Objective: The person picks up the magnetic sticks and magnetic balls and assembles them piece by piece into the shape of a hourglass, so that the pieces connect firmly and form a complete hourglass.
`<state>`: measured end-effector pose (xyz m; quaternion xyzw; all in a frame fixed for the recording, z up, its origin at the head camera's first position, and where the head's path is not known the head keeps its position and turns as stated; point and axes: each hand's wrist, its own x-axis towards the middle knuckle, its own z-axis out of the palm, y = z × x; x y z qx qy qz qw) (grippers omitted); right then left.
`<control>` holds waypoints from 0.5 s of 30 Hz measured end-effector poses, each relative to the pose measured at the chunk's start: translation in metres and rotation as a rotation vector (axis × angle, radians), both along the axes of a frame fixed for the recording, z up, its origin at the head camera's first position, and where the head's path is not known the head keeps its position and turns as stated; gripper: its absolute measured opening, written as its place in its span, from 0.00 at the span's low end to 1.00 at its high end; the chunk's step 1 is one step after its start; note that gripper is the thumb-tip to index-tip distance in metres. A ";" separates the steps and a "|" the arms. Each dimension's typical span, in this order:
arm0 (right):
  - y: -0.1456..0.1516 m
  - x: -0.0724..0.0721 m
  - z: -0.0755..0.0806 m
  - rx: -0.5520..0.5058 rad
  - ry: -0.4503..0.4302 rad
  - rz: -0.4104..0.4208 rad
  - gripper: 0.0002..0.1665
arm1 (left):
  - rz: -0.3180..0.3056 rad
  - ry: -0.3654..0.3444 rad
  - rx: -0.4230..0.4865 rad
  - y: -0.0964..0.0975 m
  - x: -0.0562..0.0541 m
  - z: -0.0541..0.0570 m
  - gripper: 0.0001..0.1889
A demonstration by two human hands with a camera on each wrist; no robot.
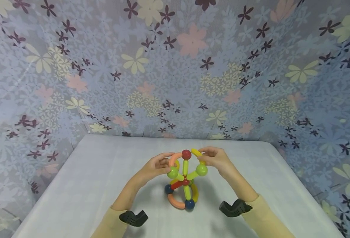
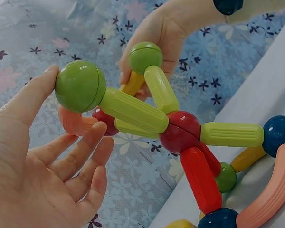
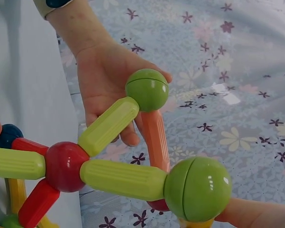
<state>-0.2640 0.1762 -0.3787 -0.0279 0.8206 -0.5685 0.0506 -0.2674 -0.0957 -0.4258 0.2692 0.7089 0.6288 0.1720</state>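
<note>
A ball-and-rod building toy stands on the table, its rods spreading from a central red ball. My left hand grips its upper left side, with the thumb against a green ball and fingers by an orange curved rod. That rod arches up to the top red ball. Between thumb and fingers my right hand pinches a yellow curved rod. Its lower end is at the right green ball; its upper end is close beside the top red ball.
Blue balls and more curved rods form the toy's base on the white tabletop. A flowered cloth rises behind the table. Black wrist devices sit over both sleeves.
</note>
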 end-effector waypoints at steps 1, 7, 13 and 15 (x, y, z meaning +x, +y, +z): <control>0.000 0.000 0.000 0.003 -0.001 0.002 0.23 | 0.002 0.003 -0.002 0.000 0.000 0.000 0.35; 0.002 0.001 -0.001 0.017 -0.006 0.013 0.23 | 0.006 0.011 0.001 -0.001 -0.001 0.000 0.35; 0.002 0.002 -0.002 0.029 -0.007 0.018 0.22 | 0.000 0.011 0.010 -0.002 0.000 0.000 0.35; 0.002 0.003 -0.001 0.034 -0.006 0.024 0.22 | -0.002 0.018 0.018 -0.002 0.000 0.000 0.35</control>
